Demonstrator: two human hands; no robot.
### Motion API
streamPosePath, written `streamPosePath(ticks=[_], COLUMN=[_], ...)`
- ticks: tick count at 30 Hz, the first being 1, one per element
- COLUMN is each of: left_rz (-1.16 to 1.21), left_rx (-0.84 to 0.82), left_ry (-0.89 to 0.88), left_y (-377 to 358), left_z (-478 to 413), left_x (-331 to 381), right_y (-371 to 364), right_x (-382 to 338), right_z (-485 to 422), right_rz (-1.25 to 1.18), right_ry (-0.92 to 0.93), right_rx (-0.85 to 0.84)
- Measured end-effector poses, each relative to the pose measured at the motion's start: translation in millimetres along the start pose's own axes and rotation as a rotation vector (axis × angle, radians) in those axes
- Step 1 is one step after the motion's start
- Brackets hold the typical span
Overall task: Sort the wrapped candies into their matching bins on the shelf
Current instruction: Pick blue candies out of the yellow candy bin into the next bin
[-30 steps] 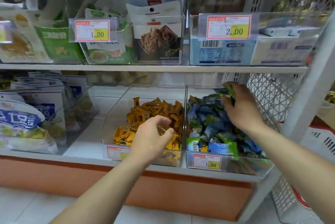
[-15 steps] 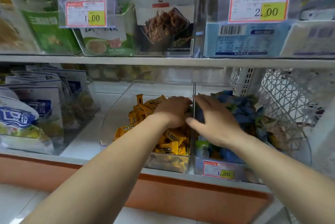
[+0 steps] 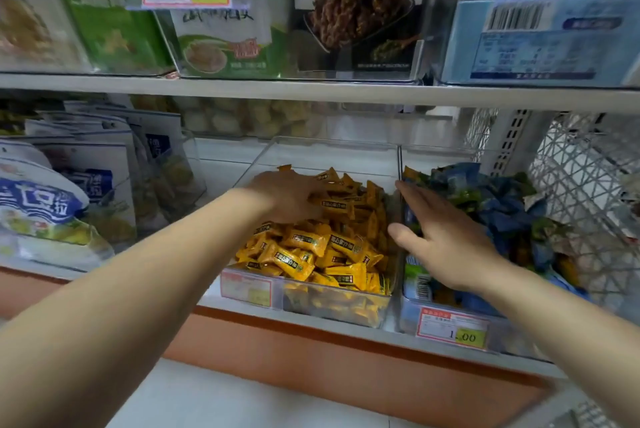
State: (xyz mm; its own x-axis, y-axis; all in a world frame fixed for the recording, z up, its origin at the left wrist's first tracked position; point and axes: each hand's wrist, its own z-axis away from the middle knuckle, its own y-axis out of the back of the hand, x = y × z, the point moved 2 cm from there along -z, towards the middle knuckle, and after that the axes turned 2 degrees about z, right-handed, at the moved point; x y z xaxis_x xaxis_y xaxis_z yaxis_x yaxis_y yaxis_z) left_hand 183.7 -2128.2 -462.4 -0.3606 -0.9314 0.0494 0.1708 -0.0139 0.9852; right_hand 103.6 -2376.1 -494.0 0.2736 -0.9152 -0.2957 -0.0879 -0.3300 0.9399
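Observation:
Two clear bins stand side by side on the lower shelf. The left bin [image 3: 332, 304] holds a heap of yellow wrapped candies [image 3: 311, 247]. The right bin [image 3: 408, 318] holds blue and green wrapped candies [image 3: 502, 209], with a yellow-orange wrapper [image 3: 411, 173] at its back left corner. My left hand [image 3: 287, 195] lies palm down on the back of the yellow heap, its fingertips buried among the wrappers. My right hand [image 3: 446, 240] hovers flat over the left part of the blue bin, fingers spread and pointing back, with nothing visible in it.
The upper shelf edge [image 3: 311, 91] runs close above the bins and carries clear bins of snack packets [image 3: 225, 39]. White and blue bags [image 3: 45, 206] fill the lower shelf's left side. A white mesh panel [image 3: 585, 185] closes the right side.
The view has drawn nearer to the shelf. My left hand has slid left and back over the yellow heap. My right hand has stayed over the blue bin by the divider.

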Motion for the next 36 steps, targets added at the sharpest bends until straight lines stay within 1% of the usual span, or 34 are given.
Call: streamPosePath(ticks=[3, 5, 7, 9, 10, 11, 12, 13, 15, 17, 21, 24, 26, 27, 28, 30, 31, 32, 33, 35, 36], left_rz=[-0.153, -0.156, -0.048, 0.183, 0.268, 0.313, 0.316, 0.301, 0.305, 0.352, 0.301, 0.313, 0.248, 0.228, 0.225, 0.256, 0.288, 0.325, 0.353, 0.351, 0.337], left_rx=[-0.116, -0.137, -0.054, 0.054, 0.063, 0.038, 0.004, -0.011, 0.043, 0.111, 0.151, 0.053, -0.001, 0.014, 0.071, 0.251, 0.297, 0.286, 0.228, 0.083, 0.038], left_ry=[0.101, 0.095, -0.002, -0.098, -0.119, -0.123, -0.12, -0.119, -0.12, -0.133, -0.148, -0.112, -0.07, -0.061, -0.06, -0.084, -0.117, -0.154, -0.173, -0.121, -0.08], left_y=[13, 18, 20, 14, 7, -3, -15, -25, -36, -34, -24, -15, -12, -10, -8, -3, -1, -1, -5, -18, -25], left_z=[-5, -20, -38, -54, -57, -61, -63, -65, -65, -58, -45, -39, -41, -45, -49, -61, -68, -76, -84, -100, -106], left_x=[13, 29, 51, 70, 76, 80, 81, 79, 68, 53, 23, 11, 13, 18, 24, 39, 47, 56, 63, 71, 70], right_y=[0, 0, -1, 0, 0, 0, 0, 0, 0, 0, 0, 0, 0, 0, 0, -1, -1, -2, -2, -3, -3], right_x=[-2, -2, -1, 0, 0, 0, 0, 0, 0, 1, 0, -2, -2, -3, -3, -4, -3, -3, -3, -3, -3], right_z=[1, 2, 3, 3, 3, 3, 4, 2, 2, 1, 2, 2, 2, 2, 2, 3, 3, 3, 3, 4, 4], right_rz=[0.003, -0.013, -0.021, -0.026, -0.032, -0.04, -0.048, -0.054, -0.052, -0.048, -0.059, -0.054, -0.048, -0.047, -0.047, -0.046, -0.045, -0.043, -0.042, -0.042, -0.043], right_ry=[-0.007, -0.005, 0.003, 0.005, 0.008, 0.012, 0.015, 0.016, 0.01, 0.011, 0.012, 0.005, 0.002, 0.001, 0.0, -0.002, -0.004, -0.007, -0.009, -0.011, -0.009], right_rx=[0.0, 0.0, 0.004, 0.006, 0.008, 0.01, 0.011, 0.008, 0.002, -0.003, -0.012, -0.011, -0.011, -0.011, -0.012, -0.013, -0.01, -0.006, -0.003, -0.001, -0.003])
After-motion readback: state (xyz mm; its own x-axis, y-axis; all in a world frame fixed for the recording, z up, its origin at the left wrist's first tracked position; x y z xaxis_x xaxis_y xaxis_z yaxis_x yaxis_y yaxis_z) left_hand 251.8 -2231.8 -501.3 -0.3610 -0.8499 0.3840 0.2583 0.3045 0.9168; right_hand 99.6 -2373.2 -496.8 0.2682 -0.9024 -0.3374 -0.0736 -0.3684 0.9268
